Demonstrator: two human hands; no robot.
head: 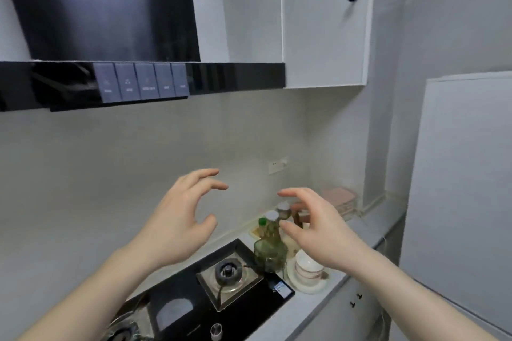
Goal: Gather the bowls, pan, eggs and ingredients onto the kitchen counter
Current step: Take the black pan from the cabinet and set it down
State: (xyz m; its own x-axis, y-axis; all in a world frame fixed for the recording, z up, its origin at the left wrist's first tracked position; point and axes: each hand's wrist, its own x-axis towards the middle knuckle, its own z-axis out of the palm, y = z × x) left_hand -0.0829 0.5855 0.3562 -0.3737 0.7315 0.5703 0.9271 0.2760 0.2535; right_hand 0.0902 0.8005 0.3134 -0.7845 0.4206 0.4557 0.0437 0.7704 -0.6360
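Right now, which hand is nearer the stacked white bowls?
Right. The right hand hovers just above the stacked white bowls; the left hand is off to their left, above the stove.

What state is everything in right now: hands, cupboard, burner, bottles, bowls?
Left hand: raised, fingers loosely curved, holding nothing.
Right hand: raised, fingers loosely curved, holding nothing.
Cupboard door: closed.
Burner: no flame, nothing on it.
Bottles: upright, capped.
Bowls: stacked upright on a plate.
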